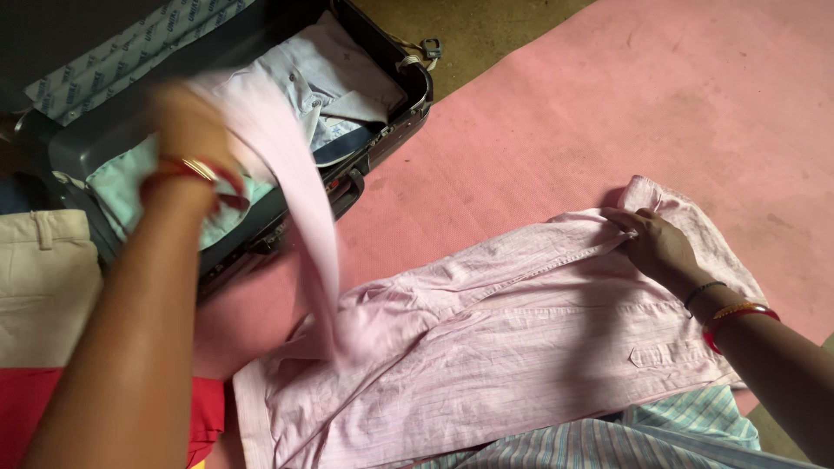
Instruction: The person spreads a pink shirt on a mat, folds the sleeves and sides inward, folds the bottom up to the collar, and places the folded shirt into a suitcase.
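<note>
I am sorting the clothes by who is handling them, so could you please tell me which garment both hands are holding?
The pink striped shirt spread on the pink mat: the left hand lifts its sleeve and the right hand pinches its edge. The other garments lie untouched.

The left hand [187, 122] and the lifted sleeve of the pale pink striped cotton shirt [486, 339] are motion-blurred; the open dark hard-shell suitcase [382, 143] is cut off by the top edge.

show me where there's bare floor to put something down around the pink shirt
Bare pink mat lies between the open suitcase and the pink shirt, running to the top right. The left side is crowded: beige trousers, red cloth, the left hand lifting a sleeve. The right hand pins the collar.
</note>
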